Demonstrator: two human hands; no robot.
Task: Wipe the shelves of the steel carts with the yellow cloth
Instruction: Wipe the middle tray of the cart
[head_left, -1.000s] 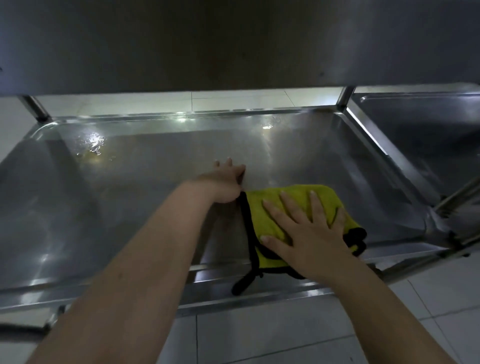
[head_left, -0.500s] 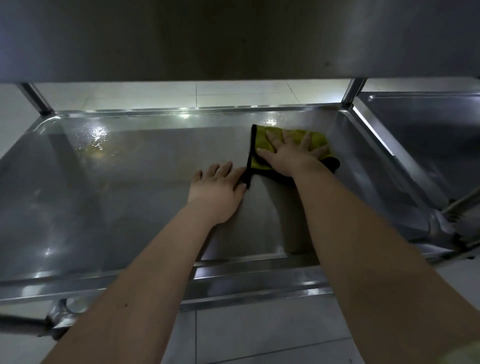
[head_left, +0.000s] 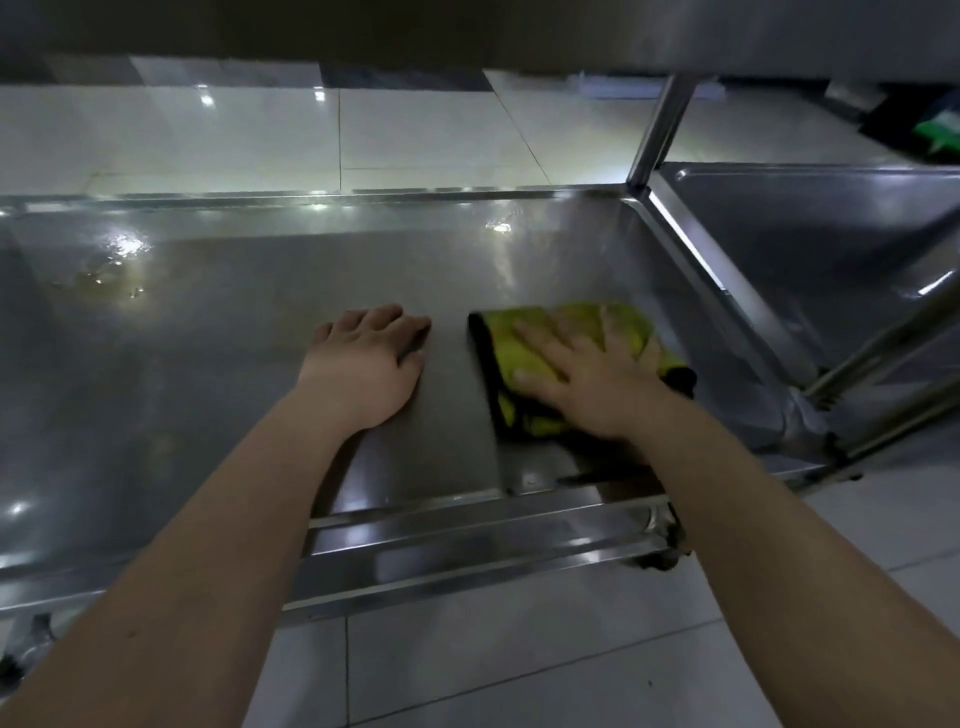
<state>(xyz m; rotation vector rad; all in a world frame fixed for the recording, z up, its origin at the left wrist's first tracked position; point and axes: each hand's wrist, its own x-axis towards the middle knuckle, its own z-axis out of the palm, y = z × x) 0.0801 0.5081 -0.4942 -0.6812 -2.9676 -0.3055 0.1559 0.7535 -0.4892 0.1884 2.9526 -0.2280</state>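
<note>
My right hand (head_left: 592, 379), fingers flat, has drawn the yellow cloth (head_left: 628, 325) back from the far rim of the shelf (head_left: 234, 364), so I judge that strip wiped, while my left hand (head_left: 369, 358) rests loose-fingered on the steel.

- You had a pale tiled floor (head_left: 415, 135) ahead of you, glossy, with thin dark grout lines and small bright glints of light on it.
- The same tiles ran on at the near bottom of your view, duller and greyer there.
- At the far right you could see a dark object (head_left: 893, 119) with a green patch (head_left: 937, 130) on it, too blurred to name.
- A pale strip (head_left: 613, 85) lay along the floor's far edge.
</note>
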